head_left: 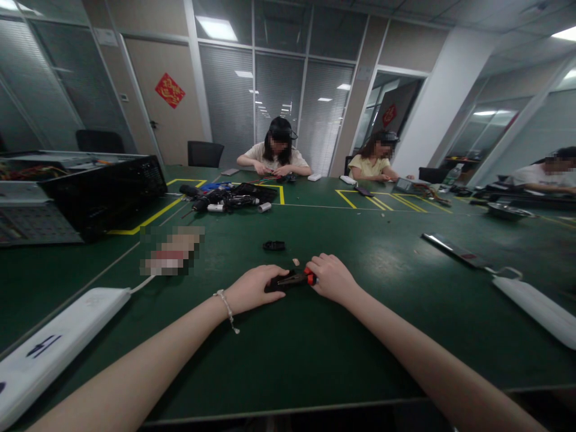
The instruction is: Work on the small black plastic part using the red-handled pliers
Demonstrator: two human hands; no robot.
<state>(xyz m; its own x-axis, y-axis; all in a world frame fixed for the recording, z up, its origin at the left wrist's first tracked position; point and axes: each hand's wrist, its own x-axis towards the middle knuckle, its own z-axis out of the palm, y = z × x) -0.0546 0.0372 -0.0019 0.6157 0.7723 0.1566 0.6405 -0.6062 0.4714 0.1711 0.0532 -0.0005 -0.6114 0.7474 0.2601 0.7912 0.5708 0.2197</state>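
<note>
Both my hands rest close together on the green table (pixel 315 348). My left hand (pixel 254 289) is closed over a small black part (pixel 275 284) that lies on the table. My right hand (pixel 332 277) is closed on a tool with a red-and-black grip (pixel 308 277), whose dark tip points left toward the black part. A beaded bracelet (pixel 226 309) is on my left wrist. A small black ring-shaped piece (pixel 274 245) and a tiny pale bit (pixel 296 261) lie just beyond my hands.
A white power strip (pixel 58 342) lies at the left and another (pixel 535 306) at the right. A black computer case (pixel 90 192) stands far left. A pile of dark parts and tools (pixel 225 198) sits mid-table. Three people work at the far side and right.
</note>
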